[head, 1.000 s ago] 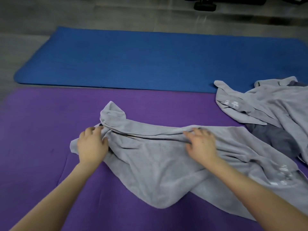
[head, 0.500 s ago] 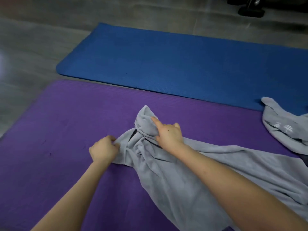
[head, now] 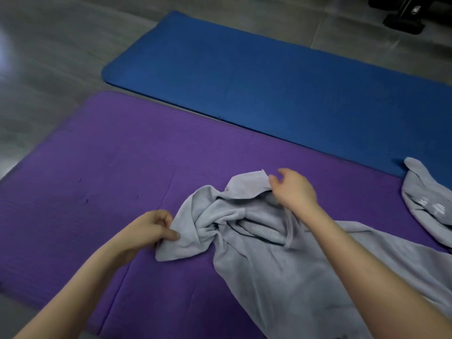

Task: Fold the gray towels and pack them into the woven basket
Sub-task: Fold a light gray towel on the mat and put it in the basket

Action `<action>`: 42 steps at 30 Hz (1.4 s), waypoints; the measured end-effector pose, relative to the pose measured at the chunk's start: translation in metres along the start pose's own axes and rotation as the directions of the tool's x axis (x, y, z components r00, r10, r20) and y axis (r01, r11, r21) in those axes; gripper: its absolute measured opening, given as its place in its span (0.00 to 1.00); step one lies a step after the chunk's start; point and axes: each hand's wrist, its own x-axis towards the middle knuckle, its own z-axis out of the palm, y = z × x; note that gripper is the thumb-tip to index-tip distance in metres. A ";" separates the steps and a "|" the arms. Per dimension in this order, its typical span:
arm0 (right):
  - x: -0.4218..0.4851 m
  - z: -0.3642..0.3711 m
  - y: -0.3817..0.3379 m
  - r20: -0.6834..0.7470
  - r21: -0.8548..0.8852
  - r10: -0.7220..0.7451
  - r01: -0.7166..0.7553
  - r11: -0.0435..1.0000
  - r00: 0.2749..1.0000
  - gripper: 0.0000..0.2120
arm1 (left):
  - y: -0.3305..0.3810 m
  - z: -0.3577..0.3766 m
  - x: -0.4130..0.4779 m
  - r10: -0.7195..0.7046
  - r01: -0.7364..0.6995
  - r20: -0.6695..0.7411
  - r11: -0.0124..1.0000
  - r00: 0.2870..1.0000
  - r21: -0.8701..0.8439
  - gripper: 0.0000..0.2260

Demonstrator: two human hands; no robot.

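On the purple mat (head: 97,167), the left hand (head: 149,228) has its fingers pinched on a corner of the bunched gray towel (head: 264,253); the right hand (head: 293,189), fingers loosely spread, rests on its far edge, blue mat (head: 269,77) beyond

Since a second ago the gray towel (head: 281,260) has been gathered from a wide spread into a twisted bunch at its left end. Its left edge is now pinched by the left hand (head: 149,228), earlier laid flat. The right hand (head: 293,189) has been shifted leftward to the raised far corner, fingers loosened.
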 end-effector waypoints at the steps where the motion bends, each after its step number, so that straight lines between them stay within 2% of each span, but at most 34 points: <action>1: 0.008 0.007 -0.013 0.032 0.005 0.024 -0.024 1.000 0.999 0.23 | -0.001 -0.001 0.001 -0.024 0.024 0.002 0.999 1.000 -0.040 0.13; 3: 0.025 0.021 -0.030 0.105 -0.051 0.118 -0.113 0.992 0.987 0.26 | -0.004 0.000 0.004 -0.070 0.072 0.013 0.988 0.997 -0.134 0.15; 4: 0.033 0.027 -0.032 0.116 -0.078 0.157 -0.149 0.986 0.981 0.23 | -0.005 0.000 0.005 -0.091 0.094 0.025 0.976 0.996 -0.196 0.16; 6: 0.046 0.035 -0.031 0.115 -0.089 0.215 -0.206 0.975 0.970 0.13 | -0.004 0.000 0.007 -0.109 0.120 0.050 0.932 0.993 -0.343 0.13; 8: 0.054 0.034 -0.031 0.111 -0.038 0.220 -0.217 0.976 0.969 0.08 | -0.004 -0.004 0.008 -0.126 0.126 0.029 0.883 0.992 -0.451 0.10; 11: 0.052 0.018 -0.049 -0.006 -0.062 0.040 -0.040 0.997 0.999 0.08 | -0.007 -0.021 0.002 -0.100 0.049 -0.070 0.855 0.992 -0.517 0.15; 13: 0.050 0.000 -0.071 -0.154 -0.166 -0.145 0.119 0.979 0.977 0.10 | -0.006 -0.037 -0.004 -0.076 -0.019 -0.173 0.871 0.982 -0.490 0.21; 14: 0.051 -0.008 -0.084 -0.211 -0.181 -0.213 0.176 0.968 0.954 0.10 | -0.005 -0.046 -0.008 -0.070 -0.052 -0.252 0.892 0.965 -0.449 0.21; 17: 0.062 -0.017 -0.130 -0.307 0.026 -0.247 0.268 0.963 0.919 0.10 | -0.011 -0.068 -0.019 -0.009 -0.105 -0.506 0.975 0.862 -0.197 0.18; 18: 0.067 -0.014 -0.145 -0.320 0.110 -0.244 0.292 0.950 0.915 0.10 | -0.014 -0.074 -0.021 0.019 -0.103 -0.545 0.987 0.838 -0.124 0.18; 20: 0.070 -0.004 -0.170 -0.301 0.290 -0.265 0.352 0.890 0.916 0.12 | -0.020 -0.082 -0.027 0.037 -0.088 -0.546 0.994 0.837 -0.068 0.22; 22: 0.065 0.007 -0.187 -0.130 0.533 -0.376 0.385 0.754 0.917 0.21 | -0.029 -0.088 -0.027 -0.019 -0.034 -0.506 0.995 0.862 -0.096 0.30; 23: 0.060 0.015 -0.191 -0.015 0.615 -0.439 0.354 0.705 0.899 0.27 | -0.035 -0.091 -0.026 -0.050 -0.007 -0.488 0.993 0.872 -0.116 0.35; 24: 0.057 0.022 -0.190 0.081 0.636 -0.479 0.325 0.700 0.874 0.31 | -0.042 -0.092 -0.023 -0.079 0.017 -0.471 0.991 0.878 -0.135 0.39; 26: 0.049 0.034 -0.180 0.155 0.553 -0.505 0.350 0.757 0.849 0.35 | -0.054 -0.088 -0.017 -0.120 0.037 -0.462 0.982 0.879 -0.184 0.41; 28: 0.036 0.047 -0.163 0.118 0.360 -0.514 0.446 0.819 0.849 0.32 | -0.065 -0.083 -0.010 -0.148 0.036 -0.526 0.976 0.838 -0.217 0.29; 30: 0.017 0.064 -0.138 0.136 0.113 -0.528 0.517 0.849 0.838 0.29 | -0.073 -0.079 -0.005 -0.162 0.089 -0.619 0.985 0.769 -0.147 0.19; 32: -0.013 0.085 -0.108 0.176 -0.050 -0.564 0.580 0.813 0.807 0.26 | -0.081 -0.079 -0.005 -0.156 0.213 -0.668 0.977 0.728 0.003 0.15; 34: -0.047 0.104 -0.079 0.145 -0.137 -0.650 0.665 0.734 0.746 0.23 | -0.088 -0.082 -0.008 -0.162 0.273 -0.660 0.960 0.734 0.069 0.11; 36: -0.078 0.126 -0.049 0.159 -0.210 -0.691 0.708 0.674 0.705 0.23 | -0.094 -0.085 -0.010 -0.144 0.223 -0.639 0.974 0.756 0.045 0.06; 39: -0.109 0.154 -0.019 0.253 -0.316 -0.649 0.695 0.646 0.718 0.28 | -0.100 -0.085 -0.016 -0.100 0.127 -0.633 0.992 0.768 -0.002 0.06; 42: -0.131 0.170 -0.020 0.352 -0.318 -0.595 0.690 0.650 0.723 0.32 | -0.105 -0.091 -0.026 -0.094 0.185 -0.721 0.982 0.686 0.047 0.05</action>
